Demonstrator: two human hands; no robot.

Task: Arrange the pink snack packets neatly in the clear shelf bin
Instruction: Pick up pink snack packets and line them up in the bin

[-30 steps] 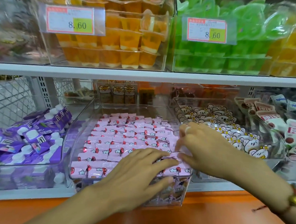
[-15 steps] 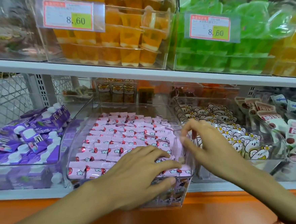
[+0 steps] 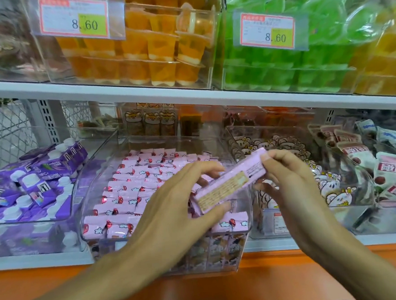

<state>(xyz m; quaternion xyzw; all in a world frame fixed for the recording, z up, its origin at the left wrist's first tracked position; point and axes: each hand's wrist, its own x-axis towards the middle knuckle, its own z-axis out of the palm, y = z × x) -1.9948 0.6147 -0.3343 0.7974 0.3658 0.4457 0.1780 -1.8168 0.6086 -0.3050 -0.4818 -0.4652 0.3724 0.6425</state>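
Above the front right part of the clear shelf bin (image 3: 239,207), a pink snack packet (image 3: 231,177) is held in the air between both hands, tilted so that its right end sits higher than its left, with the printed back label turned toward the camera. The left hand (image 3: 172,205) has its grip on the packet's lower left end, thumb beneath the near edge and fingers curled over the far side. The right hand (image 3: 288,181) pinches the upper right end, thumb on the near face and fingertips over the top edge, so both grips are closed on the same packet. Below it, the bin holds many more pink packets (image 3: 129,189) lying flat in overlapping rows, each marked with a red spot and a small white cloud shape; the rows run from the back wall to the front rim, and the row nearest the front (image 3: 232,223) shows just under the hands. The bin stands on the lower white shelf (image 3: 47,260), above an orange panel (image 3: 202,290). Just left of it is a bin of purple pouches (image 3: 28,185) with white caps, and just right a bin of cartoon-printed packs (image 3: 331,187). On the upper shelf stand clear boxes of orange jelly cups (image 3: 138,51) and green jelly cups (image 3: 287,73), each with a price tag (image 3: 74,18) reading 8.60 on its front
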